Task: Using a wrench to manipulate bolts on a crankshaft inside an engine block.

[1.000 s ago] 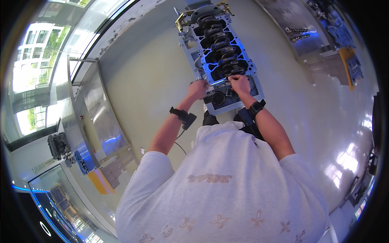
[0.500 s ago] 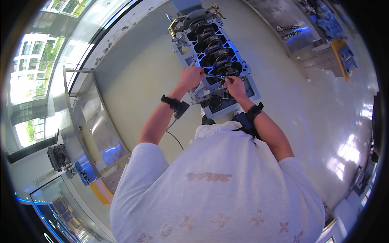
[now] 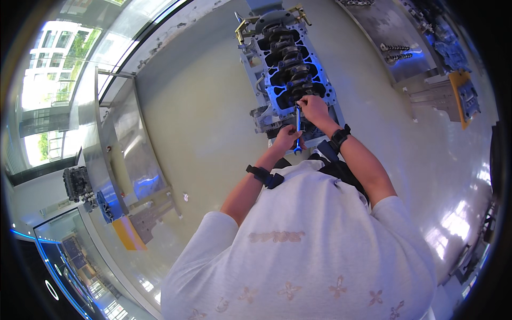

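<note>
A shiny spanner (image 3: 298,120) points lengthwise toward me over the near end of an engine block (image 3: 277,98). Around its near part my left hand (image 3: 287,138) is closed, and the forked open end sticks out below the fingers. My right hand (image 3: 314,109) is pinched at the spanner's far end, against the near edge of the block; the fastener there is hidden. Beyond the hands, a dark crankshaft (image 3: 288,56) lies along the middle of the block.
The block sits on a grey stand (image 3: 337,114) with brass-coloured clamps at its far end. At right, a metal bench (image 3: 392,40) bears two camshafts (image 3: 396,52). A metal table (image 3: 133,138) stands at left by the windows, with a dark engine part (image 3: 77,184) beyond its near end.
The spanner has swung from lying crosswise to pointing toward me. My left hand has come nearer and to the right with it. My right hand stays by its far end. The whole view has shifted slightly.
</note>
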`<state>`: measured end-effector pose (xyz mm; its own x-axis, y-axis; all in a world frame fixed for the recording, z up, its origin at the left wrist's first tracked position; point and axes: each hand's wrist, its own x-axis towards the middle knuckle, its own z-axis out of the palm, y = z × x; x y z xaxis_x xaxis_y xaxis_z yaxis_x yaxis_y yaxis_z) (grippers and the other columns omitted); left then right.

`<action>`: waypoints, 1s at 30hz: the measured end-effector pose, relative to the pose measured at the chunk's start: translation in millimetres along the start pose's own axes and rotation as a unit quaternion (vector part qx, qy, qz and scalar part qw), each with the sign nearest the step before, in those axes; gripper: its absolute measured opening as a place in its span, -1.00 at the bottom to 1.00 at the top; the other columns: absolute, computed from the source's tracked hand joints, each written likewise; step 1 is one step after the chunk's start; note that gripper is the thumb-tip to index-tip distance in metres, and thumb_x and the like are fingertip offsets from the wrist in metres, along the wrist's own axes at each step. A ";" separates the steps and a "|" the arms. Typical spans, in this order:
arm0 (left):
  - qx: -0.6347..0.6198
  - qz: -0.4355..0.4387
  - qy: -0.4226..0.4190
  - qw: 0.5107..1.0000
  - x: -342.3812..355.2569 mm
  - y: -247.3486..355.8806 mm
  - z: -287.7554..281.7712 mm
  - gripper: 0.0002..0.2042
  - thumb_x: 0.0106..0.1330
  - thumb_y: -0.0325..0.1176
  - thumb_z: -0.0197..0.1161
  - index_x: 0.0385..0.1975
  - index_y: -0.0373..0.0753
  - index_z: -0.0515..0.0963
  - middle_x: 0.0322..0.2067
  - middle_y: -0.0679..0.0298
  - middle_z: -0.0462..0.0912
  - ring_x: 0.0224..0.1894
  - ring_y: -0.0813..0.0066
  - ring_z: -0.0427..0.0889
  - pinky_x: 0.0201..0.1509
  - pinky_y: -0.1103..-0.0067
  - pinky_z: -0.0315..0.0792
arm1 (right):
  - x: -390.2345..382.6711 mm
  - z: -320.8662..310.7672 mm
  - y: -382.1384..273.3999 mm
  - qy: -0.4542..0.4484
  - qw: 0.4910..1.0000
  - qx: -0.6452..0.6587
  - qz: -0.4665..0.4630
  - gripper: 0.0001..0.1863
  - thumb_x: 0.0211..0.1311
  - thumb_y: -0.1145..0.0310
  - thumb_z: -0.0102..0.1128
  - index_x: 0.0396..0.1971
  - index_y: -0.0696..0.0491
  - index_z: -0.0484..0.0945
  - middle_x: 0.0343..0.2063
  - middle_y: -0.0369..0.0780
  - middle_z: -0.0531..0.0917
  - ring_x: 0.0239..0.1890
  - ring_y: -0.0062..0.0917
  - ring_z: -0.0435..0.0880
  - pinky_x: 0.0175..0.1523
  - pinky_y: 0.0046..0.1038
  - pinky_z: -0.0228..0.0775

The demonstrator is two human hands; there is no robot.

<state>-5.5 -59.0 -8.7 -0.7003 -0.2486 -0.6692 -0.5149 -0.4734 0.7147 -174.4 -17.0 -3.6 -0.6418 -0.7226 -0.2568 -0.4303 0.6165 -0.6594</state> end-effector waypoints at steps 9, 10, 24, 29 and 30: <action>-0.107 -0.075 -0.053 0.990 -2.1 13.7 9.3 -0.83 0.38 -0.35 0.04 -0.22 -0.32 0.31 -0.46 0.09 0.59 -0.43 0.16 0.69 -0.36 0.34 0.60 | -6.3 9.1 -2.1 0.034 0.994 0.030 0.098 -0.76 0.08 0.09 0.22 -0.31 -0.13 0.69 -0.35 -0.18 0.68 -0.24 -0.26 0.65 -0.14 -0.28 0.48; -0.107 -0.076 -0.055 0.990 -0.1 12.1 6.0 -0.83 0.38 -0.35 0.04 -0.22 -0.32 0.31 -0.46 0.09 0.59 -0.43 0.16 0.69 -0.36 0.34 0.60 | -5.8 9.1 -3.5 0.029 0.990 0.037 0.131 -0.75 0.07 0.08 0.22 -0.31 -0.15 0.69 -0.34 -0.17 0.68 -0.23 -0.26 0.65 -0.14 -0.28 0.48; 0.523 0.068 0.012 0.849 69.7 51.1 -127.9 -0.79 0.18 -0.18 0.21 -0.28 -0.11 0.63 -0.37 0.18 0.67 -0.35 0.27 0.65 -0.31 0.35 0.48 | -24.8 32.4 -16.3 0.134 0.972 0.062 0.182 -0.79 0.10 0.13 0.20 -0.29 -0.19 0.68 -0.31 -0.21 0.68 -0.19 -0.27 0.64 -0.13 -0.29 0.47; 0.660 0.195 -0.002 0.726 89.9 121.7 -125.6 -0.79 0.14 -0.17 0.23 -0.27 -0.06 0.64 -0.32 0.19 0.66 -0.21 0.21 0.62 -0.15 0.36 0.44 | -29.5 35.3 -21.9 0.144 0.963 0.078 0.212 -0.79 0.12 0.14 0.17 -0.28 -0.18 0.68 -0.31 -0.22 0.69 -0.20 -0.27 0.64 -0.13 -0.29 0.46; 0.678 0.218 -0.012 0.702 90.8 129.4 -126.0 -0.78 0.13 -0.17 0.23 -0.27 -0.04 0.64 -0.31 0.20 0.66 -0.19 0.22 0.61 -0.12 0.37 0.43 | -29.9 35.2 -24.1 0.146 0.964 0.082 0.206 -0.79 0.12 0.14 0.17 -0.28 -0.18 0.68 -0.32 -0.22 0.69 -0.20 -0.28 0.64 -0.13 -0.29 0.46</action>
<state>-73.4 -249.3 -2.6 -0.9370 -0.0988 -0.3350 -0.2358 0.8865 0.3982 -122.5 -21.3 -4.9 -0.8982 -0.2942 -0.3267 -0.0104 0.7571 -0.6532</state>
